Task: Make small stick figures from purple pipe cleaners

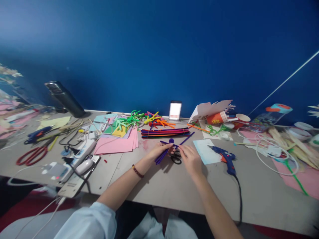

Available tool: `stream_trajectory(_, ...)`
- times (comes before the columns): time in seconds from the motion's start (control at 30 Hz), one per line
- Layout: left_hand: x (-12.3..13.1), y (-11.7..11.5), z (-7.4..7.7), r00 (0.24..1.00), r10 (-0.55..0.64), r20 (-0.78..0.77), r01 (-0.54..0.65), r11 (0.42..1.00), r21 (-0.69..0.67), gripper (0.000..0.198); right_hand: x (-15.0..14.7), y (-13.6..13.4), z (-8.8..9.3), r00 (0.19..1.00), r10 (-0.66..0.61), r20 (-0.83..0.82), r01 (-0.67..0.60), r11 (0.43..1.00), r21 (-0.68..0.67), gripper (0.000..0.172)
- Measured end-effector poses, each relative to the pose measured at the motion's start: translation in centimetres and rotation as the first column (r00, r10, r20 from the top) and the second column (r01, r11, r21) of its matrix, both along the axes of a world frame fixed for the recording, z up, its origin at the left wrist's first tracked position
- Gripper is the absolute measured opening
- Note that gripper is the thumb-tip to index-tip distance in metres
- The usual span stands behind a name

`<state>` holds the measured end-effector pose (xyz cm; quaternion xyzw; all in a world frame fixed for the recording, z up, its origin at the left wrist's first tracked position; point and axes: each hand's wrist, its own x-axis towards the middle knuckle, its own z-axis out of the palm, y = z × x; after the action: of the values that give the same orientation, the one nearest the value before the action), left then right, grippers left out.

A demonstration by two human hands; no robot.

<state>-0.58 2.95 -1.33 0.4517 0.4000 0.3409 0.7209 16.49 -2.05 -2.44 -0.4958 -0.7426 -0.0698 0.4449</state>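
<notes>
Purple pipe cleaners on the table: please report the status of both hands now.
Left hand on purple pipe cleaners. Right hand close beside them. Black-handled scissors just below the hands.

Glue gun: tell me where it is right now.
In the head view, the blue glue gun lies on the table to the right of the person's right hand, just beside a pale blue paper card.

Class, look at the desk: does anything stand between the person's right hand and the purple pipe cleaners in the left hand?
Nothing visible does: the right hand is right beside the purple pipe cleaners held by the left hand. Black-handled scissors lie lower down, not between them.
</notes>
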Motion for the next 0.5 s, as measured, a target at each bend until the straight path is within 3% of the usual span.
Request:
stream_trajectory(0.1, 0.37, -0.25, 0.1, 0.998, 0.04, 0.049, -0.039, 0.999, -0.021, 0.037, -0.31, -0.09, -0.22, 0.999, 0.029, -0.029, -0.03, 0.999, -0.044, 0.022)
stream_trajectory(0.3, 0.72, -0.81, 0.43, 0.992, 0.127, 0.014, -0.128, 0.985, 0.113, 0.032, -0.76, -0.27, -0.34, 0.984, 0.024, -0.178, -0.049, 0.989, -0.137, 0.022)
stream_trajectory(0.5, 0.67, -0.81, -0.41, 0.988, 0.146, -0.057, -0.133, 0.973, 0.188, 0.029, -0.89, -0.15, -0.72, 0.989, 0.022, -0.143, -0.048, 0.982, -0.185, 0.025)
